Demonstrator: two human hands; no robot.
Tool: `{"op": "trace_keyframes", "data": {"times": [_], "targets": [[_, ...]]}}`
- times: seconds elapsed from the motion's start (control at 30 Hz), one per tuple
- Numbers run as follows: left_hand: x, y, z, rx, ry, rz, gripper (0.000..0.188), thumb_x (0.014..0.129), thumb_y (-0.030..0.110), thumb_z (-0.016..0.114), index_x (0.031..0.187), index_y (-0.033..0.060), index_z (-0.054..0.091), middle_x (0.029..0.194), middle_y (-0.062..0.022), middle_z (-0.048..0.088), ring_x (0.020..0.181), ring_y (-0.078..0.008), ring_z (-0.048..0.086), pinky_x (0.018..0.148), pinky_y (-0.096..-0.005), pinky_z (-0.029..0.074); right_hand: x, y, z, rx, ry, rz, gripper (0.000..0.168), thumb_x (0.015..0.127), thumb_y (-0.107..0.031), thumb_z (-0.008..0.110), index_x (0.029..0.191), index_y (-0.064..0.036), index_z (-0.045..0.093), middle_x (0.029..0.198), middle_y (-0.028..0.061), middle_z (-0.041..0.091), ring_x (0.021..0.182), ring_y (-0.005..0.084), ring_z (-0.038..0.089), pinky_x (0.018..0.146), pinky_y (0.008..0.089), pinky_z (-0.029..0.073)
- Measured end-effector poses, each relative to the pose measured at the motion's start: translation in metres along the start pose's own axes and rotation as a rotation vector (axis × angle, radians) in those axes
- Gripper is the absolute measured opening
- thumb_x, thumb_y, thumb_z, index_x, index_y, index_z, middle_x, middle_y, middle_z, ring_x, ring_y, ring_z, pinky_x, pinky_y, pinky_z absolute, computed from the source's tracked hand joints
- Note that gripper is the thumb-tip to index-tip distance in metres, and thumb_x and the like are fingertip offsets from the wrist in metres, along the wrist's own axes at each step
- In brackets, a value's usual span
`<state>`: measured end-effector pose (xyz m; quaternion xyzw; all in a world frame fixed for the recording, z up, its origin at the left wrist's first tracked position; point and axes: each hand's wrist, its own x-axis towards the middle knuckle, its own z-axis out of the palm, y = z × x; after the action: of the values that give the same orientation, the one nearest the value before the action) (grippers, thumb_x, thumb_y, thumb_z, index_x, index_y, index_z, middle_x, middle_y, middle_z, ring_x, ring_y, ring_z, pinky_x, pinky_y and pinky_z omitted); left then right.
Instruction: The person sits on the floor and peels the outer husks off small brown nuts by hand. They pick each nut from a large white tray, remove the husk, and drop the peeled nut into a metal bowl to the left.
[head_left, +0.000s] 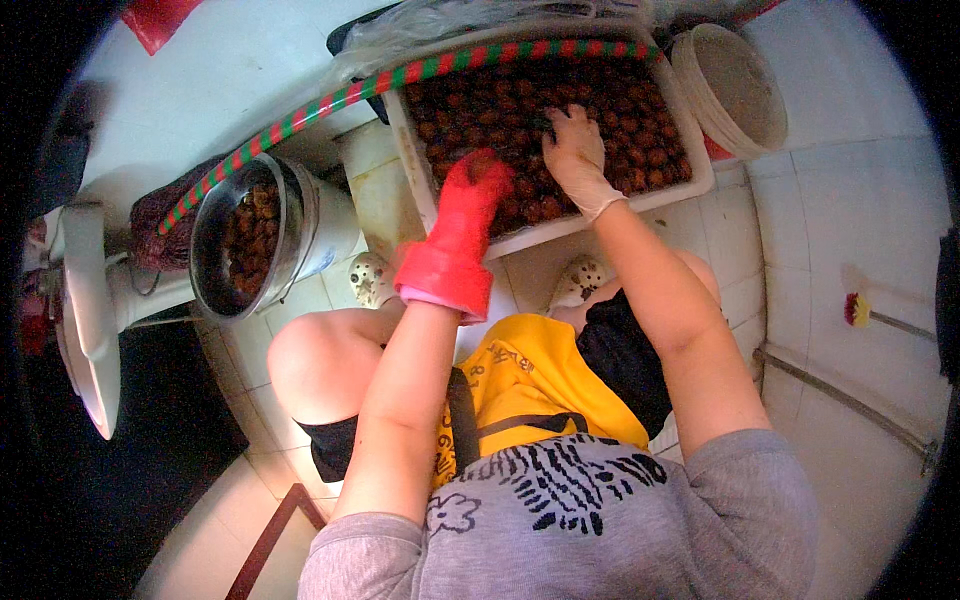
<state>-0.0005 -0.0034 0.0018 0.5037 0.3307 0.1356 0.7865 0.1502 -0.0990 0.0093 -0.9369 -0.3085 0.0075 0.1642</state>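
A white rectangular tub lies before me, filled with many round, dark reddish-brown pieces that look wet. I cannot tell what they are. My left hand, in a thick red rubber glove, is over the tub's near left part with its fingers curled; whether it holds a piece is unclear. In a thin whitish disposable glove, my right hand reaches among the pieces near the tub's middle. Its fingers are bent, the tips are dark or hidden, and I cannot make out anything gripped.
A red-and-green striped hose arches over the tub's far edge. At left, a dark bowl with brown pieces rests on a white bucket. Another pale bucket stands at the far right. Clear plastic sheeting lies behind the tub.
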Motion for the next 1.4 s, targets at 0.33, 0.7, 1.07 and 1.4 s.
{"op": "trace_keyframes", "data": {"times": [0.33, 0.7, 1.07, 1.4], "targets": [[-0.009, -0.006, -0.008, 0.801, 0.174, 0.218, 0.045, 0.081, 0.022, 0.068, 0.12, 0.0026, 0.061, 0.112, -0.0205, 0.067, 0.105, -0.0351, 0.063, 0.091, -0.0393, 0.049, -0.047, -0.037, -0.019, 0.226, -0.167, -0.529, 0.032, 0.077, -0.017, 0.067, 0.108, -0.011, 0.067, 0.119, 0.0172, 0.059, 0.106, 0.0376, 0.057, 0.09, 0.0453, 0.05], [-0.013, 0.008, 0.001, 0.68, 0.179, 0.25, 0.04, 0.081, 0.011, 0.065, 0.12, 0.0064, 0.062, 0.112, -0.0185, 0.067, 0.106, -0.0315, 0.064, 0.093, -0.0366, 0.049, -0.018, -0.01, -0.008, -0.159, -0.007, -0.251, 0.027, 0.084, -0.01, 0.056, 0.109, -0.011, 0.066, 0.117, 0.0148, 0.059, 0.098, 0.0358, 0.059, 0.082, 0.0447, 0.052], [0.009, -0.02, -0.019, 0.505, 0.065, 0.24, 0.042, 0.081, 0.01, 0.063, 0.122, 0.0033, 0.058, 0.114, -0.0193, 0.066, 0.108, -0.0324, 0.062, 0.094, -0.0381, 0.048, -0.054, -0.05, -0.021, 0.309, -0.143, -0.547, 0.032, 0.075, -0.013, 0.065, 0.108, -0.014, 0.068, 0.111, 0.0147, 0.059, 0.1, 0.0377, 0.057, 0.086, 0.0466, 0.05], [0.0, -0.014, -0.002, -0.125, -0.011, 0.022, 0.053, 0.08, -0.006, 0.064, 0.13, 0.0045, 0.052, 0.12, -0.0113, 0.062, 0.107, -0.0221, 0.061, 0.091, -0.0318, 0.051, -0.026, -0.019, -0.005, 0.173, -0.032, -0.259, 0.031, 0.082, -0.014, 0.063, 0.113, -0.012, 0.066, 0.121, 0.0156, 0.057, 0.105, 0.0377, 0.056, 0.089, 0.0467, 0.049]]}}
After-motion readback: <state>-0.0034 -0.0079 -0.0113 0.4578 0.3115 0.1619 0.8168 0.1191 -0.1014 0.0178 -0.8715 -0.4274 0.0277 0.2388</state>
